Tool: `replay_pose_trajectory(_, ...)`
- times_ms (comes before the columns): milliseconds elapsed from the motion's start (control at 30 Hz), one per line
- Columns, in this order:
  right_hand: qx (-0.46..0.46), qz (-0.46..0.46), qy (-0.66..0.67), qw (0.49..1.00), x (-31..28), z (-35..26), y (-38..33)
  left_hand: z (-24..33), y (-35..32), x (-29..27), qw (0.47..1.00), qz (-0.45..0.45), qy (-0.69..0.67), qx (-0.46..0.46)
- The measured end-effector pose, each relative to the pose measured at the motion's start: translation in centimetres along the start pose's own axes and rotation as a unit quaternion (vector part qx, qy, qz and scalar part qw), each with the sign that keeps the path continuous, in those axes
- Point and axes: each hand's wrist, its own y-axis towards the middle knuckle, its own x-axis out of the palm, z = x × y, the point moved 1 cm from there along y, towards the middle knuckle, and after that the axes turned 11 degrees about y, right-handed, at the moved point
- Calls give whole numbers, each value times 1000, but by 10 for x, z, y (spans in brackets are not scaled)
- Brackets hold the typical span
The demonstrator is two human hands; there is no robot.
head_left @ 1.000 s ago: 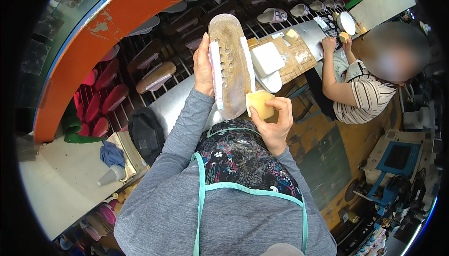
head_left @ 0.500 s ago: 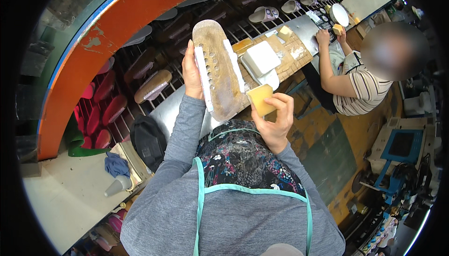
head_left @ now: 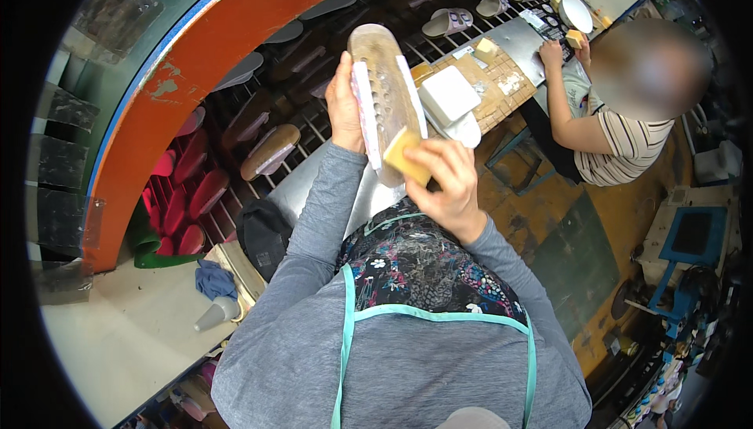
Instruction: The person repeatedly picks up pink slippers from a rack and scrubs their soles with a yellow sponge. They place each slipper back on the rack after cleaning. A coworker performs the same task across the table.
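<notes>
Left hand (head_left: 345,111) grips brown sole (head_left: 382,49) by its left edge, holding it raised, round holes down the middle, white strips both sides. Right hand (head_left: 451,182) pinches yellow sponge (head_left: 407,160) over sole's near end; contact unclear from where I stand. White tub (head_left: 452,92) sits nearby, on the right.

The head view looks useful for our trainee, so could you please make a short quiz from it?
1. Which hand holds the yellow sponge?
2. True or false: neither hand grips the brown sole.
3. Choose one: the flowered apron is edged in a) red, b) turquoise, c) yellow.

Key:
1. The right hand.
2. False; the left hand grips it.
3. b
</notes>
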Motion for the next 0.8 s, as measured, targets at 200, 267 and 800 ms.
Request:
replay_pose_trajectory(200,84,-28,78,993,-10,0,-26,6,22,-22,996,87,-17,29)
replay_pose_trajectory(267,71,21,97,992,-7,1,-26,1,22,-20,996,82,-1,33)
replay_pose_trajectory(800,288,231,73,926,-70,54,-63,-39,97,-132,981,181,-43,-59)
